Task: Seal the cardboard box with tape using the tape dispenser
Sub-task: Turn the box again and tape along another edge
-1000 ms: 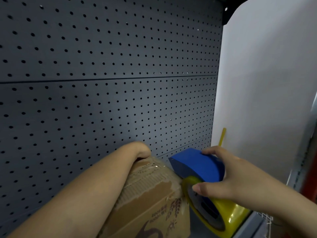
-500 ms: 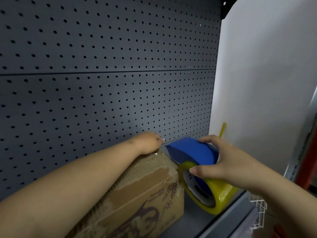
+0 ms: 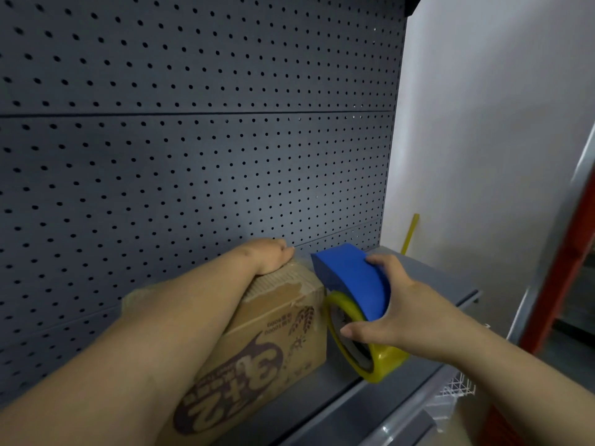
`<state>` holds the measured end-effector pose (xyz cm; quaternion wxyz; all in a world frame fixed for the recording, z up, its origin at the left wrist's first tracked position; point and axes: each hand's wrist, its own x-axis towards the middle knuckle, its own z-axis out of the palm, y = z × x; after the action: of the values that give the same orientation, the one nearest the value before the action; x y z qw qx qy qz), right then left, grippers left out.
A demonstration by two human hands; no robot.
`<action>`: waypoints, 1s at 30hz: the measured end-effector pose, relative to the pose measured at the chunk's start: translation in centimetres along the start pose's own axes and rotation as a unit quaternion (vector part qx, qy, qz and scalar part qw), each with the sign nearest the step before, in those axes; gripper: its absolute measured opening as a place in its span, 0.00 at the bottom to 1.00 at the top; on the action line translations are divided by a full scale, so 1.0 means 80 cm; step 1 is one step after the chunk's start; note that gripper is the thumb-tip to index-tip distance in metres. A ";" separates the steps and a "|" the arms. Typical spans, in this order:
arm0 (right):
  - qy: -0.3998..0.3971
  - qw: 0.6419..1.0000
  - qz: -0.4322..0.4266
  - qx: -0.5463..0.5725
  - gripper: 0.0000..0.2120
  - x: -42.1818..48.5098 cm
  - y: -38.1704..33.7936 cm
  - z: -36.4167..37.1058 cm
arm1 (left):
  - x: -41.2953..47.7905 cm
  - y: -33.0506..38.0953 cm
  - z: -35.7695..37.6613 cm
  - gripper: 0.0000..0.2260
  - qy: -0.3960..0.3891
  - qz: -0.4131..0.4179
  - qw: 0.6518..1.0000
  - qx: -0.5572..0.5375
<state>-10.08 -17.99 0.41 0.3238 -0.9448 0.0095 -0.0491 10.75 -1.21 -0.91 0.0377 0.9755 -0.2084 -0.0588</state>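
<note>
A big grey pegboard wall [image 3: 193, 140] stood behind a grey shelf [image 3: 444, 284]. On the shelf sat the cardboard box [image 3: 257, 355], close to the wall. Its long side ran from the near left to the far right.

The left hand [image 3: 269, 257] lay flat on the far end of the box top, fingers together, pressing down. The right hand [image 3: 396, 317] was wrapped around the blue tape dispenser [image 3: 351, 278], with its yellow tape roll [image 3: 363, 346] below. The dispenser touched the right end of the box, near the top corner.

The box lay just left of the right hand, so I think the tape should be pulled along the top, toward the left hand.
</note>
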 end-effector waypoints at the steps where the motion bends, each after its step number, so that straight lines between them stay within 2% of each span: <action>1: 0.002 1.000 0.004 0.006 0.47 -0.007 0.004 -0.001 | 0.000 0.000 0.000 0.22 -0.002 -0.003 1.000 0.001; 7: -0.010 0.999 0.016 -0.045 0.47 -0.058 0.020 -0.007 | -0.010 0.012 -0.002 0.21 -0.012 -0.035 0.999 -0.016; 15: 0.032 0.992 -0.006 -0.119 0.44 -0.089 0.031 0.005 | -0.020 0.026 -0.004 0.21 0.012 -0.065 0.998 -0.018; 20: 0.033 0.994 -0.016 -0.100 0.41 -0.088 0.034 0.017 | -0.021 0.023 -0.003 0.23 0.035 -0.093 0.994 0.038; 24: 0.021 0.997 -0.022 -0.065 0.39 -0.076 0.040 0.028 | -0.029 0.026 -0.004 0.24 0.123 -0.061 0.984 0.118; 27: 0.000 0.999 -0.021 -0.045 0.39 -0.068 0.040 0.026 | -0.037 0.031 -0.007 0.23 0.156 -0.036 0.983 0.088; 30: -0.023 0.999 -0.017 -0.039 0.46 -0.062 0.033 0.019 | -0.052 0.034 -0.014 0.26 0.119 -0.046 0.991 0.047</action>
<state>-14.82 -18.90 -2.84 0.2865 -0.9575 -0.0118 -0.0328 6.05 -1.96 0.85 0.0133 0.9849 -0.1594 0.0661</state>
